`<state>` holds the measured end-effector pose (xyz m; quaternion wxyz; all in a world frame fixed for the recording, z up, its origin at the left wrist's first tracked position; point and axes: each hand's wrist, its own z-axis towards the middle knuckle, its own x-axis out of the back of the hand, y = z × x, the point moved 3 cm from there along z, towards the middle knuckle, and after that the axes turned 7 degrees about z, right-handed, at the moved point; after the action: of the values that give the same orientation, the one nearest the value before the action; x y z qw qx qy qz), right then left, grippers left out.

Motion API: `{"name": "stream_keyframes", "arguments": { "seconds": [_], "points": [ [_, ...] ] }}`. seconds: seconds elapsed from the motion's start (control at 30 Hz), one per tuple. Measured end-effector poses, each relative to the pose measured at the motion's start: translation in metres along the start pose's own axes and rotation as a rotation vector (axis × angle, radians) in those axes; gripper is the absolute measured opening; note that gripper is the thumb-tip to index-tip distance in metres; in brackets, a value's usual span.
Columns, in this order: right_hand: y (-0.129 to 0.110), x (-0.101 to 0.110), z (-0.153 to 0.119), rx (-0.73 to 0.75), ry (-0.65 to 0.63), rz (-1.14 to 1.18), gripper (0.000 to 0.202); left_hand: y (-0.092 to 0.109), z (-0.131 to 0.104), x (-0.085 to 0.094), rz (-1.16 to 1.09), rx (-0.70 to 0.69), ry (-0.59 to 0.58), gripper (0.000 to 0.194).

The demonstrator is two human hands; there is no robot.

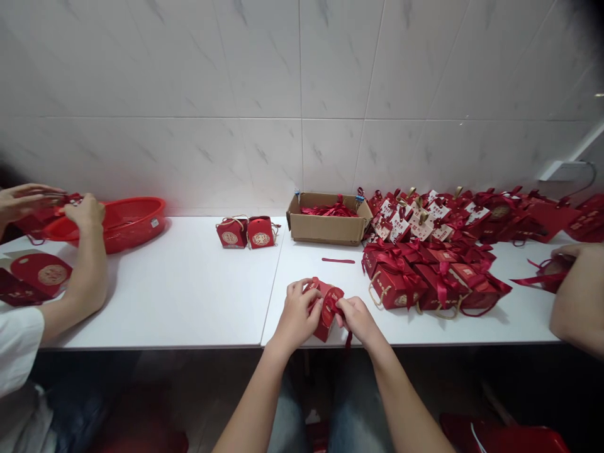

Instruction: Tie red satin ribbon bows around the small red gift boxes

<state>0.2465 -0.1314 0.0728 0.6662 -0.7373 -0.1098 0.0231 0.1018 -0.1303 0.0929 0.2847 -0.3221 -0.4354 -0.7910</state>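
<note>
A small red gift box (323, 331) sits near the table's front edge, between my two hands. My left hand (298, 313) is closed around its left side, fingers over the top. With thumb and forefinger, my right hand (359, 319) pinches at the box's right side by a rounded flap with gold print. A dark red ribbon (348, 340) hangs down from under the right fingers. Exactly how the ribbon runs over the box is hidden by my fingers. Just beyond the box, a loose strip of red ribbon (338, 260) lies flat on the white table (226, 302).
A cardboard box (330, 229) of red ribbons stands by the wall. Tied gift boxes (434, 277) and tagged ones (419, 217) crowd the right. Two corded boxes (248, 233) stand left. A co-worker's arm (87, 264) reaches by a red basin (136, 236); another's arm (578, 302) is right.
</note>
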Motion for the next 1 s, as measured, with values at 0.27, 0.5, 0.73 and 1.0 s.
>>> {"name": "stream_keyframes", "arguments": {
  "seconds": [0.27, 0.5, 0.73, 1.0],
  "points": [
    [-0.011, 0.019, -0.003, 0.334, 0.393, -0.328, 0.036, 0.005, 0.016, 0.018, -0.094, -0.004, 0.073, 0.014],
    [-0.036, 0.013, 0.014, 0.39, -0.01, 0.125, 0.027, 0.022, 0.032, 0.054, -0.189, -0.079, 0.182, 0.014],
    [-0.07, 0.038, 0.005, 0.523, 0.221, 0.446, 0.021, -0.011, 0.011, 0.035, -0.109, 0.147, -0.044, 0.026],
    [-0.052, 0.009, 0.025, 0.396, 0.104, -0.008, 0.026, -0.04, 0.005, 0.023, -0.288, 0.377, 0.099, 0.028]
  ]
}}
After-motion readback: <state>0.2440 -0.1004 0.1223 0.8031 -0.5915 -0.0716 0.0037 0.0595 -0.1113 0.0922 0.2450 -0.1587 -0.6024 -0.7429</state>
